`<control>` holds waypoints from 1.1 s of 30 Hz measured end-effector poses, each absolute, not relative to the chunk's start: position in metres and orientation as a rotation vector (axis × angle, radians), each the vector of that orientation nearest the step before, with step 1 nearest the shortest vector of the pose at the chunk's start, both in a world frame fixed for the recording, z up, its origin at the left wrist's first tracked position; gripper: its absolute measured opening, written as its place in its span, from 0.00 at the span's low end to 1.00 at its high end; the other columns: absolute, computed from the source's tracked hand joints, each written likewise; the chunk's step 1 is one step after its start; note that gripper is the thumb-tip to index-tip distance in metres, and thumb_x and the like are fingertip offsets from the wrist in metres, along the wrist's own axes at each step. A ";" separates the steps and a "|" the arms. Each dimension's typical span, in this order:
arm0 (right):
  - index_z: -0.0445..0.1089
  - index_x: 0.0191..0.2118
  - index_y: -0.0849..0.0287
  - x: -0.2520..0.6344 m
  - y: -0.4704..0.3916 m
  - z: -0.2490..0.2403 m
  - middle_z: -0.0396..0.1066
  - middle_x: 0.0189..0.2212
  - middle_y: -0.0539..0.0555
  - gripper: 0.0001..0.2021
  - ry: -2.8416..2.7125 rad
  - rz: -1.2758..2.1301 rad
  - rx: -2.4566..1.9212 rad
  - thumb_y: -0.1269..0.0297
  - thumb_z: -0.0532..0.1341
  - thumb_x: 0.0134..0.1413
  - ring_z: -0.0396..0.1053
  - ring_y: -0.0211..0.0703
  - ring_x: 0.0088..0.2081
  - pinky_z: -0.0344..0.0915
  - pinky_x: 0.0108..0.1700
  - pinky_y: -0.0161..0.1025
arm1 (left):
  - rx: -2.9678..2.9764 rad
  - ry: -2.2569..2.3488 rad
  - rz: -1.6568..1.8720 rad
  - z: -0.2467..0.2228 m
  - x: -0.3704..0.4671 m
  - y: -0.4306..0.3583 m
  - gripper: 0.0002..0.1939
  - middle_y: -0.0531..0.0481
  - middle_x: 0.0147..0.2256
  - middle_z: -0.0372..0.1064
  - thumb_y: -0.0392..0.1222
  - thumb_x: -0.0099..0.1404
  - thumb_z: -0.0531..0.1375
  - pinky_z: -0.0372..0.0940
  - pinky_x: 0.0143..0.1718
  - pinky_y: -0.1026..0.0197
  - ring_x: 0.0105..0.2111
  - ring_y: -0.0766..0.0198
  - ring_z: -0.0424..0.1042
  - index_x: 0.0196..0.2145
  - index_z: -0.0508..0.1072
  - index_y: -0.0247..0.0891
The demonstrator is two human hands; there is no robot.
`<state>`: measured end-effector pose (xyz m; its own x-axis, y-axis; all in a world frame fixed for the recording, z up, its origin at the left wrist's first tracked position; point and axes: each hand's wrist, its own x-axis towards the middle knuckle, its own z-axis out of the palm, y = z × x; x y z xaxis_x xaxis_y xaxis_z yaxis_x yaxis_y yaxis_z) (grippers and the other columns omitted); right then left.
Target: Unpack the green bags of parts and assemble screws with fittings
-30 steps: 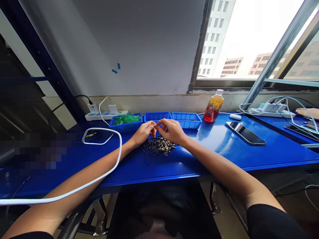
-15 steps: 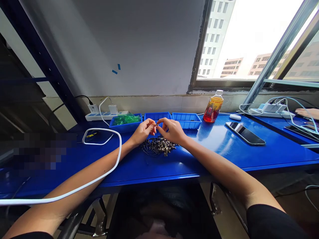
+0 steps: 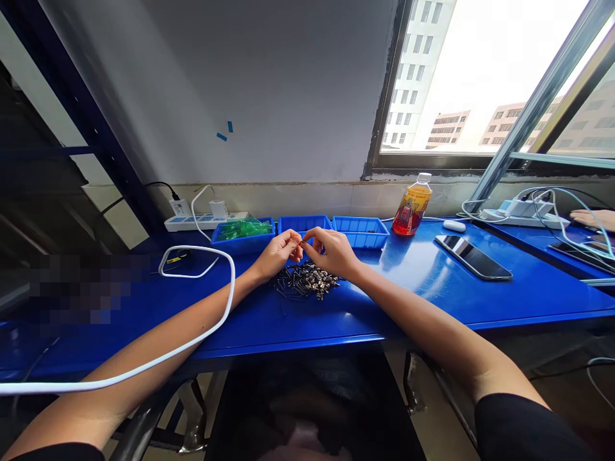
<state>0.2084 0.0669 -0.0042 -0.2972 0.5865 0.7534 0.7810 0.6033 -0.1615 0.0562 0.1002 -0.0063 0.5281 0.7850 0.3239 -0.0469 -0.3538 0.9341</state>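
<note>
Fingertip to fingertip, my left hand [image 3: 278,253] and my right hand [image 3: 331,251] meet above the blue table. Both are closed in a pinch on one small metal part [image 3: 302,243], mostly covered by the fingers, so its exact kind does not show. Just below my hands lies a pile of small metal parts [image 3: 312,282], with thin dark screw-like pieces on the left and short shiny fittings on the right. Behind my hands stand three blue bins: the left bin [image 3: 240,248] holds green plastic bags [image 3: 245,228], then come the middle bin [image 3: 307,221] and the right bin [image 3: 362,239].
A drink bottle [image 3: 412,205], a white case [image 3: 454,226] and a phone [image 3: 473,257] are on the table [image 3: 384,301] to the right. A white cable [image 3: 229,294] loops across my left forearm. Power strips [image 3: 192,223] sit at the back; another person's hand [image 3: 593,219] is far right.
My hands stay in nearly the same place. The fingers have shifted slightly around the small metal part, which shows less now.
</note>
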 end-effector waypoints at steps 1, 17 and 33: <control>0.67 0.34 0.58 0.208 0.067 -0.004 0.65 0.18 0.45 0.04 -2.008 -0.300 -1.085 0.65 0.57 0.54 0.61 0.33 0.22 0.55 0.29 0.31 | 1.712 0.629 0.989 -0.006 0.056 0.100 0.17 0.58 0.20 0.61 0.55 0.56 0.58 0.62 0.25 0.67 0.21 0.71 0.62 0.27 0.61 0.37; 0.67 0.34 0.59 0.209 0.067 -0.004 0.66 0.19 0.46 0.04 -2.050 -0.301 -1.109 0.65 0.57 0.54 0.62 0.34 0.23 0.55 0.30 0.32 | 1.631 0.681 0.938 -0.004 0.057 0.096 0.11 0.57 0.18 0.61 0.43 0.60 0.53 0.61 0.25 0.68 0.20 0.71 0.62 0.23 0.62 0.36; 0.65 0.36 0.58 0.209 0.068 -0.004 0.67 0.20 0.46 0.04 -2.070 -0.271 -1.124 0.67 0.58 0.52 0.63 0.34 0.24 0.55 0.30 0.32 | 1.646 0.687 0.954 -0.005 0.057 0.098 0.19 0.55 0.19 0.60 0.51 0.61 0.53 0.60 0.27 0.66 0.20 0.71 0.60 0.19 0.61 0.36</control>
